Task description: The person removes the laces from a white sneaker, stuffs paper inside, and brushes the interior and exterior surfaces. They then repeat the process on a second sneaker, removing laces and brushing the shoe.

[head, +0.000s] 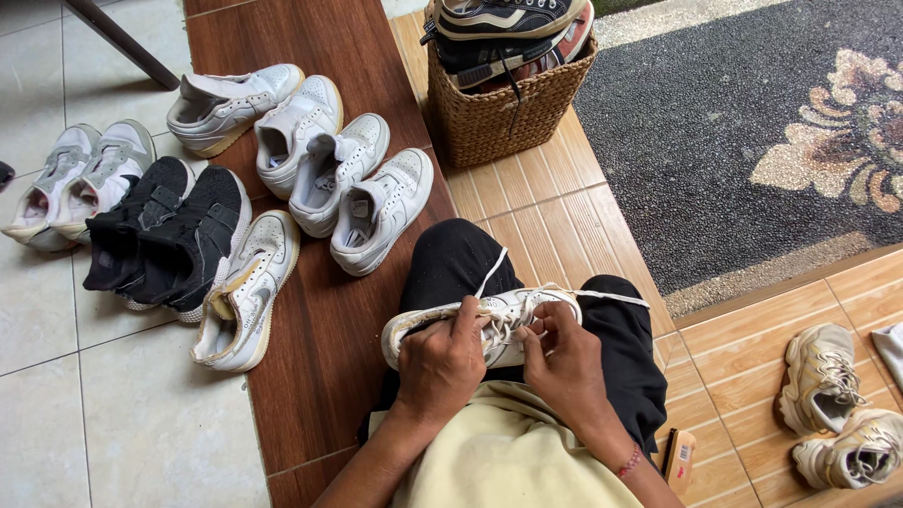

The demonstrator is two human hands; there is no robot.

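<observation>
A white sneaker [489, 325] is held on the lap, gripped by the left hand [440, 362], while its lace [611, 297] is pinched by the right hand [564, 362]. If tugged sharply, the lace may be pulled from its eyelets, or the shoe tipped onto the wooden floor [320, 329].

I see a white sneaker [508, 320] with white laces [611, 297] lying across black trousers [470, 259], above a pale yellow shirt [508, 452]. To the side I count white shoes [339, 179] and a black pair [165, 230] on dark brown boards [310, 357] and pale grey tiles [141, 423]. I also see a tan woven basket [508, 108], a dark grey rug [715, 122] with a beige floral pattern, and a red wristband [628, 463].
</observation>
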